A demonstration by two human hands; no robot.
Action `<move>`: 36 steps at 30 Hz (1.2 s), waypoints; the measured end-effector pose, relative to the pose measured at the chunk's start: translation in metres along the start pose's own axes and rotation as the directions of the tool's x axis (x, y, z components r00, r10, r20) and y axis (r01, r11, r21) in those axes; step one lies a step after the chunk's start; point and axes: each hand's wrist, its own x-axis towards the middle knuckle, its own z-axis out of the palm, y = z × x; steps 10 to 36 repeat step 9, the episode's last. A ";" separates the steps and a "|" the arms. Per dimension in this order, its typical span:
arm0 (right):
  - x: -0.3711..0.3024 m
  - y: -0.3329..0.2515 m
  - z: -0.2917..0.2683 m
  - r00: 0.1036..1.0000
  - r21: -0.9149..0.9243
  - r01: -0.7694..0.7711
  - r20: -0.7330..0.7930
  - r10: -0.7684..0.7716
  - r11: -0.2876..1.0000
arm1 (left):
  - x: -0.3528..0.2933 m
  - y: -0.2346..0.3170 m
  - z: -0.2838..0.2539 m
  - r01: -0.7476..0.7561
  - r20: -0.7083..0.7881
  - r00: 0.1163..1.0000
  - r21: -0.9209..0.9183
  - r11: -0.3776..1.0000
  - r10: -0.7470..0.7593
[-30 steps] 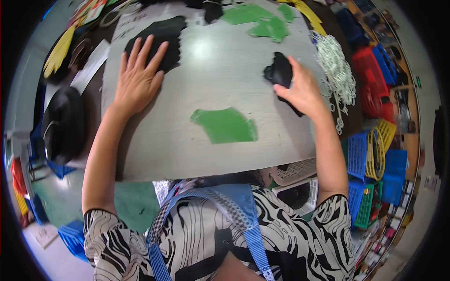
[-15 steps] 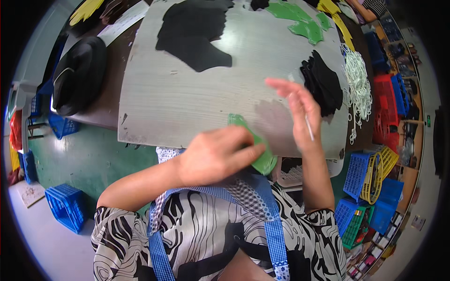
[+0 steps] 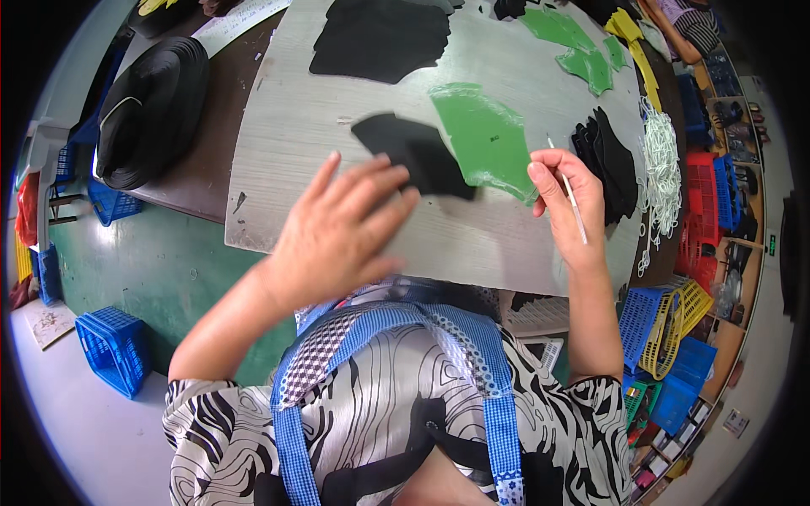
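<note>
My right hand [image 3: 569,198] pinches the lower right corner of a curved green template [image 3: 485,139] between thumb and finger. The same hand has a thin white marking stick [image 3: 574,198] lying across its fingers. Just left of the template is a single black cut piece [image 3: 413,156], a little blurred. My left hand [image 3: 342,223] is open, fingers spread, its fingertips at that piece's lower edge; whether they press on it I cannot tell. A stack of black pieces [image 3: 380,38] lies farther back on the grey board [image 3: 295,160].
More green templates [image 3: 582,51] lie at the back right. Beside my right hand are folded black pieces [image 3: 606,164] and a bundle of white cords [image 3: 662,173]. A black roll of strap [image 3: 152,114] rests at left. Blue baskets [image 3: 114,350] stand on the floor; another person's arm [image 3: 675,29] shows far right.
The green template has gone from my left hand at the board's near edge to my right hand farther up. A single black piece now lies apart from the stack. My left hand has opened.
</note>
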 end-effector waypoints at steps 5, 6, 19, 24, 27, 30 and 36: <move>-0.005 0.001 0.030 0.992 -0.100 -0.037 0.116 0.049 0.994 | 0.000 0.010 0.018 -0.012 -0.309 0.949 -0.206 0.979 -0.053; -0.006 0.005 0.036 0.992 -0.108 0.001 0.123 0.013 0.994 | 0.007 0.010 0.017 -0.030 -0.320 0.946 -0.229 0.973 -0.046; -0.005 0.007 0.044 0.989 -0.259 0.065 0.146 -0.027 0.964 | 0.020 0.011 0.025 -0.003 -0.262 0.963 -0.254 0.967 -0.066; -0.005 0.007 0.044 0.989 -0.259 0.065 0.146 -0.027 0.964 | 0.020 0.011 0.025 -0.003 -0.262 0.963 -0.254 0.967 -0.066; -0.005 0.007 0.044 0.989 -0.259 0.065 0.146 -0.027 0.964 | 0.020 0.011 0.025 -0.003 -0.262 0.963 -0.254 0.967 -0.066; -0.005 0.007 0.044 0.989 -0.259 0.065 0.146 -0.027 0.964 | 0.020 0.011 0.025 -0.003 -0.262 0.963 -0.254 0.967 -0.066; -0.005 0.007 0.044 0.989 -0.259 0.065 0.146 -0.027 0.964 | 0.020 0.011 0.025 -0.003 -0.262 0.963 -0.254 0.967 -0.066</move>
